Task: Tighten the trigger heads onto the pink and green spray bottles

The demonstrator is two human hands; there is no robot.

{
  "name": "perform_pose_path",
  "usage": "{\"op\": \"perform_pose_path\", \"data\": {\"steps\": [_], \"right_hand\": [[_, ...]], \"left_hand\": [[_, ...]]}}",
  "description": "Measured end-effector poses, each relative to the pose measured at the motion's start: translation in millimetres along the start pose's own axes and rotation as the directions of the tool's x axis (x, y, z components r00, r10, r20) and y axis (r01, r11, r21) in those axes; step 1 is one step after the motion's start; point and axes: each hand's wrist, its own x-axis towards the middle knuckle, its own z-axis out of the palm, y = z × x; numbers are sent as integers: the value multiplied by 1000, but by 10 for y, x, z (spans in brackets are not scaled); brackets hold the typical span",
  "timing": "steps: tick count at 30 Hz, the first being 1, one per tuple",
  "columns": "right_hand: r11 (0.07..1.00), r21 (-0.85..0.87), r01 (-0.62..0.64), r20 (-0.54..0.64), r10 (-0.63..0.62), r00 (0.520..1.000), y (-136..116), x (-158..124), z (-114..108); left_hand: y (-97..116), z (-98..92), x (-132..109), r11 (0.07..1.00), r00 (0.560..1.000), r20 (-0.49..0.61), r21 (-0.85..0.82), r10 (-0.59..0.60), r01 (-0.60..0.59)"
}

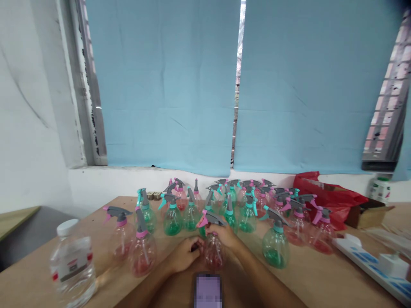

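A clear pink spray bottle [213, 253] with a grey and pink trigger head stands upright on the table in front of me. My right hand [224, 234] is closed around its neck, just below the trigger head, coming from behind and the right. Against the left side of the same bottle, my left hand [190, 253] has its fingers curled in, with the fingertips at the bottle wall and partly hidden. Behind my hands stand green spray bottles [172, 222]. Another pink spray bottle [143, 254] is left of my left hand, and a green spray bottle [275, 248] is to the right.
Several more pink and green spray bottles crowd the back of the wooden table [105, 273]. A water bottle [72, 265] stands front left. At right lie a white power strip [362, 261], a red plastic bag [330, 201] and a cardboard box [369, 216]. Blue curtains [170, 85] hang behind.
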Motion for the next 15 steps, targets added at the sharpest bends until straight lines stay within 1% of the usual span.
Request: {"op": "perform_pose_path", "data": {"steps": [3, 7, 11, 13, 15], "right_hand": [[1000, 19, -23, -5, 23, 1000, -43, -10, 2], [1000, 3, -3, -9, 3, 1000, -95, -23, 4], [998, 62, -29, 7, 28, 1000, -76, -27, 12], [995, 80, -52, -14, 54, 998, -38, -28, 18], [995, 59, -76, -63, 80, 995, 0, -31, 20]], "left_hand": [[21, -4, -4, 1000, 1000, 9, 13, -10, 10], [43, -4, -7, 1000, 1000, -4, 21, -1, 1], [26, 0, -3, 1000, 1000, 1, 8, 8, -8], [17, 1, -2, 1000, 1000, 3, 17, 1, -1], [16, 2, -3, 1000, 1000, 3, 18, -3, 3]]}}
